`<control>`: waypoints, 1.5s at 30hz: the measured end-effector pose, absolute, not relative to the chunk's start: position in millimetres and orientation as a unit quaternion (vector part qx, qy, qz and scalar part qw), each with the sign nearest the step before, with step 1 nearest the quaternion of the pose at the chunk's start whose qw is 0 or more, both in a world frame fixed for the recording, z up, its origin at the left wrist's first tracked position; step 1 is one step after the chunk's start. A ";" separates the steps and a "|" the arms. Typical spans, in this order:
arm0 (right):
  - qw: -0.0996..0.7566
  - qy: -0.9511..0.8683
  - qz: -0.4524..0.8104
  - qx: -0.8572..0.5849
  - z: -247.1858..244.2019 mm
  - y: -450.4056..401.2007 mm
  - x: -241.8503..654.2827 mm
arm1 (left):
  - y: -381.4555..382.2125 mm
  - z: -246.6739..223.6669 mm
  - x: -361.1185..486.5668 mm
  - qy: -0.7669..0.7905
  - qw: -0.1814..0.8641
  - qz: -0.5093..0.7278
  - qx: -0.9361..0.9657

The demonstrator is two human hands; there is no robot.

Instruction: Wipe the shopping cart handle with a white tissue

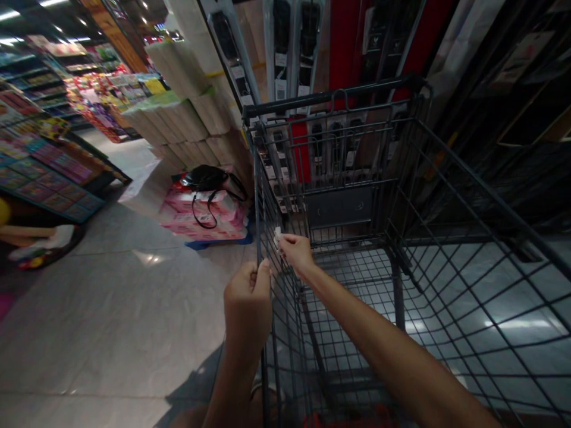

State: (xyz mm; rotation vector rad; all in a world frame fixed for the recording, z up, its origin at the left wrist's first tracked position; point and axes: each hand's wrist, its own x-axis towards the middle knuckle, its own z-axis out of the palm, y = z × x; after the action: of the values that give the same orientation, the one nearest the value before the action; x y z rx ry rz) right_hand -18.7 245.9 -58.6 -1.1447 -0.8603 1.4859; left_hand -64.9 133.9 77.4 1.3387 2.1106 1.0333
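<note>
A dark wire shopping cart (330, 97) stands in front of me, and bare grid shows across its bottom. My left hand (247, 292) is closed around the top rail of the cart's left side, thumb pointing away from me. My right hand (297, 252) reaches into the basket, right beside the wires of the same side wall. Its fingers are pinched on a small white piece (277, 233), which looks like crumpled tissue or paper. Whether that piece touches the wires I cannot tell.
Packaged goods hang on a display rack (307, 53) just beyond the cart. To the left, pink packs (214, 217) sit on a blue base with a black bag (205, 177) on top. Tall paper-wrapped stacks (178, 119) rise behind them. Grey tile floor (134, 321) lies left of the cart.
</note>
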 end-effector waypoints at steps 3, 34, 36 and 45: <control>0.516 -0.421 0.563 -0.490 -67.3 239.7 -15.3 | 133.8 78.7 -64.2 0.767 0.217 0.370 0.478; 0.208 -0.610 0.342 -0.684 -164.6 191.8 47.9 | 133.9 66.9 -69.6 0.741 0.207 0.382 0.511; 0.163 -0.645 0.315 -0.677 -161.7 189.4 55.8 | 135.1 66.3 -69.7 0.739 0.210 0.390 0.508; 0.056 -0.760 0.305 -0.571 -167.4 199.7 46.0 | 138.5 63.3 -69.9 0.737 0.200 0.388 0.516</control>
State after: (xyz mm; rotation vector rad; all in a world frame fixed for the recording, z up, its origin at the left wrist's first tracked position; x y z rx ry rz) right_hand 46.0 199.7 -167.4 -1.7310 -2.3063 0.9258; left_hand -69.9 138.5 63.3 1.4436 2.0598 1.0838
